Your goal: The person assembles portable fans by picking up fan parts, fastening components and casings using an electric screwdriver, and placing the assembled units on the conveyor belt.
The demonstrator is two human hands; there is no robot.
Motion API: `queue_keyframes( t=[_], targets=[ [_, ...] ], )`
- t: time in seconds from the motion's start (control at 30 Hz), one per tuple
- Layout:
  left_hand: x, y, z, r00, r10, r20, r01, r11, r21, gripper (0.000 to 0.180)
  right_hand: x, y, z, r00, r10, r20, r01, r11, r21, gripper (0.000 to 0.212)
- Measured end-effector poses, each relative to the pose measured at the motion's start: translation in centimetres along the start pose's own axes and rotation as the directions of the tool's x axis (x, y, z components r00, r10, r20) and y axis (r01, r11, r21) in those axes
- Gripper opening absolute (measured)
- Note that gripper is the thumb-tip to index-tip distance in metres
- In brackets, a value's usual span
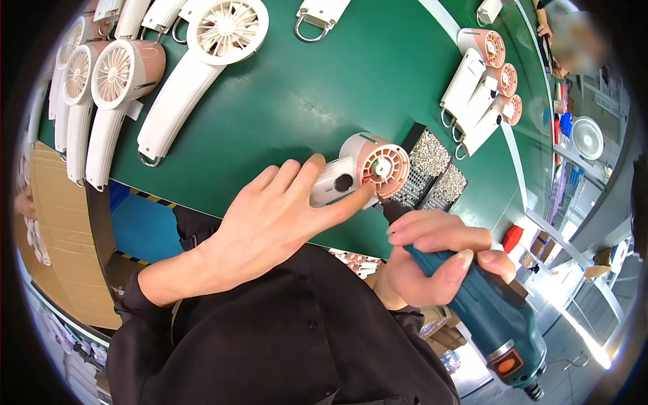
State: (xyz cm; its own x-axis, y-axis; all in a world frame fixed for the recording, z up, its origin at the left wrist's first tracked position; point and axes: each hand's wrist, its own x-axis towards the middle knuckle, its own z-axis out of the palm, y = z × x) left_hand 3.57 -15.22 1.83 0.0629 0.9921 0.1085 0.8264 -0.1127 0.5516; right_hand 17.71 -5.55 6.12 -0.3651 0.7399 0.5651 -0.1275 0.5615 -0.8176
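Note:
My left hand [270,202] is closed around a white and pink handheld fan [358,154], lying near the table's front edge. Its thumb reaches to the round pink head, where a ring of slots and a white hub are exposed. In my right hand [439,253] is a teal electric screwdriver [486,307], its fingers wrapped around the body. The dark tip of the screwdriver points at the lower rim of the fan head; whether it touches cannot be made out. Just behind the fan head sits a black screw tray [420,183] with many small silver screws.
Several finished-looking handheld fans [177,108] with white grilles lie at the left of the green table [283,88]. More fans with open pink heads [472,91] lie at the far right. A cardboard sheet [71,236] stands at the left. Another person's hand [544,28] shows at the far right.

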Motion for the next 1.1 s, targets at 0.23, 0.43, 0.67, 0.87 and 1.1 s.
queue_keyframes(
  t=[0.23, 0.43, 0.67, 0.87, 1.1],
  targets=[
    [0.3, 0.0, -0.5, 0.999, -0.018, 0.051, 0.019, 1.000, -0.023, 0.070, 0.0, -0.1, 0.1, 0.996, 0.033, 0.080, -0.034, 0.999, 0.001, 0.021],
    [0.5, -0.1, -0.5, 0.999, -0.003, 0.043, 0.003, 1.000, -0.015, 0.070, -0.1, -0.3, -0.1, 0.995, 0.053, 0.091, -0.054, 0.998, 0.017, 0.023],
    [0.8, 0.2, -1.3, 0.995, 0.014, 0.099, -0.016, 1.000, 0.023, 0.069, 0.5, -1.7, -1.6, 0.996, -0.082, 0.021, 0.077, 0.984, 0.162, 0.025],
    [1.1, 0.5, -1.0, 0.995, -0.023, 0.100, 0.022, 1.000, 0.006, 0.068, 0.8, 0.4, -6.0, 0.910, -0.056, -0.410, 0.089, 0.994, 0.061, 0.023],
    [1.8, 1.2, -1.3, 0.993, -0.047, 0.109, 0.032, 0.991, 0.130, 0.068, 0.9, 2.9, -7.2, 0.847, -0.027, -0.532, -0.062, 0.987, -0.148, 0.023]
  ],
)
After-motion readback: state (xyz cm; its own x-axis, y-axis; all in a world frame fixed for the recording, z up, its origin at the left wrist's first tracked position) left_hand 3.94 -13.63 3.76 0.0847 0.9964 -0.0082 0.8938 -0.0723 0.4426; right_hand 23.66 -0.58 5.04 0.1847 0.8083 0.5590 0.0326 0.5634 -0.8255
